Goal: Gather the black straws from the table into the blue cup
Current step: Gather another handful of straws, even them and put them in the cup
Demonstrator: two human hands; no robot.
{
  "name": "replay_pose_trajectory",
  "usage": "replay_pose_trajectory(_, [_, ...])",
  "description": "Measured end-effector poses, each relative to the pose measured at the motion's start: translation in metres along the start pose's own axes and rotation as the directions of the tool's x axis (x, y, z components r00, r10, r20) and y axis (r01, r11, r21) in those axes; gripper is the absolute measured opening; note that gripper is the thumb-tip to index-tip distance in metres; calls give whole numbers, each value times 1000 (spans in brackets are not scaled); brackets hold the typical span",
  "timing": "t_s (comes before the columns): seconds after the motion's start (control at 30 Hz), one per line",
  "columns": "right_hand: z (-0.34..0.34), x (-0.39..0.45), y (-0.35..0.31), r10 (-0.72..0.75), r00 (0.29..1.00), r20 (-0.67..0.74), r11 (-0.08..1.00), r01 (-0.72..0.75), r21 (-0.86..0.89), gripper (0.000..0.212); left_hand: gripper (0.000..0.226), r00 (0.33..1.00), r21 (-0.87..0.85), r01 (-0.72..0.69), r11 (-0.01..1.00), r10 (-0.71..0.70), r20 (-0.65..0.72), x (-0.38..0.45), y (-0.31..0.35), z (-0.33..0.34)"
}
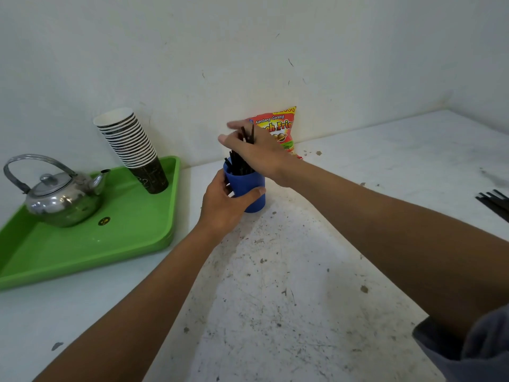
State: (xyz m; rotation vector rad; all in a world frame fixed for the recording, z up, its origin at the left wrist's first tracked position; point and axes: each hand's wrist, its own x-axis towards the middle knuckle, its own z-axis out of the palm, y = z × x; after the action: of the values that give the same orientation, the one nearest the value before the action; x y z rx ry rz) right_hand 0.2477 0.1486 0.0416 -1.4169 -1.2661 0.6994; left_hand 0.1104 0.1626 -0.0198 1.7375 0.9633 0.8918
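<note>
The blue cup (pixel 249 186) stands on the white table near the back wall. My left hand (pixel 224 205) grips its near side, thumb across the front. Several black straws (pixel 239 162) stick up out of the cup. My right hand (pixel 254 153) is above the cup's mouth, its fingers extended over the straws' tops, with straw ends (pixel 248 135) poking up past the knuckles. I cannot tell whether those fingers hold the straws or have let them go. More black straws (pixel 494 204) lie loose on the table at the far right edge.
A green tray (pixel 132 238) at the left holds a metal kettle (pixel 62 197) and a tall stack of paper cups (pixel 135 150). A red snack bag (pixel 278 130) leans on the wall right behind the blue cup. The table top is scuffed and stained.
</note>
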Motion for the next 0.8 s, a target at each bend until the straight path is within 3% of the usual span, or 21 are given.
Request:
replay_pose_trajectory(0.1, [-1, -1, 1, -15, 995, -95, 991, 27, 132, 78, 71, 1000, -3, -12, 1000, 12, 1, 0, 0, 0])
replay_pose_trajectory(0.27, [1, -6, 0, -221, 918, -329, 972, 236, 8, 50, 72, 1000, 9, -17, 1000, 17, -6, 1, -1, 1])
replay_pose_trajectory(0.43, [3, -8, 3, -310, 901, -305, 944, 253, -212, 35, 68, 1000, 5, -27, 1000, 28, -3, 1, -1, 0])
replay_pose_trajectory(0.53, [2, -11, -2, -193, 910, -367, 964, 107, -243, 57, 69, 1000, 9, -28, 1000, 28, -6, 1, -2, 1])
replay_pose_trajectory(0.63, [3, -12, -2, -80, 955, -286, 954, -10, -301, 64, 70, 1000, 12, -24, 1000, 24, -4, 1, -2, 1])
replay_pose_trajectory(0.7, [2, -16, -2, -136, 954, -267, 955, 54, -293, 55, 70, 1000, 14, -29, 999, 29, -2, 1, -3, 2])
replay_pose_trajectory(0.8, [-3, -24, -2, -337, 904, -262, 910, 242, -335, 45, 68, 1000, 2, -26, 1000, 26, -1, 1, -2, 1])
